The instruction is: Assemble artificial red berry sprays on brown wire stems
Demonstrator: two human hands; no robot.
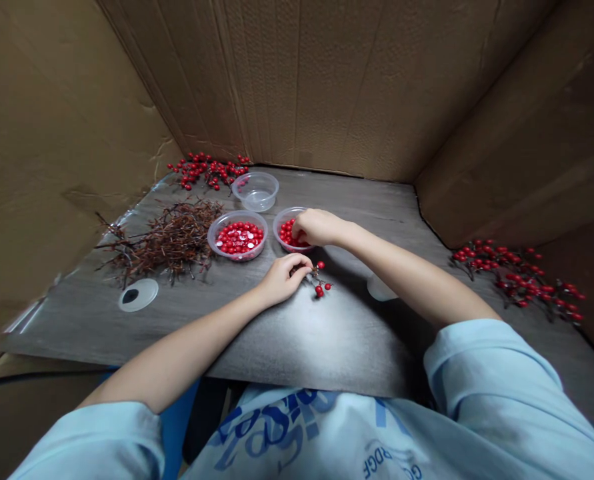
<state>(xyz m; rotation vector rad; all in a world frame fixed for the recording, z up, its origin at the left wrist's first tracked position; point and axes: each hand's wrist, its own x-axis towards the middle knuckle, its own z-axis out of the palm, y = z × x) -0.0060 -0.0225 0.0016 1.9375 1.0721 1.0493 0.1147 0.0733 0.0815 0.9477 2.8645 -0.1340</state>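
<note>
My left hand (285,277) is closed on a small berry twig (319,288), whose red berries stick out to the right of the fingertips. Over the right-hand plastic tub (277,230) of red berries, my right hand (317,228) dips its fingers in among the berries. Those fingertips are partly hidden, so what they pinch, if anything, does not show. Just left of that tub stands a second clear tub (211,245), holding red berries and several whitish bits. Brown bare twigs (169,240) lie heaped to the left of the tubs.
Behind the tubs is a clear tub (257,197). Berry sprigs lie in a back-left bunch (207,171) and a right-hand bunch (519,277). A white disc with a dark spot (138,295) rests at front left; a whitish item (381,288) sits under my right forearm. Cardboard walls (327,87) enclose the table.
</note>
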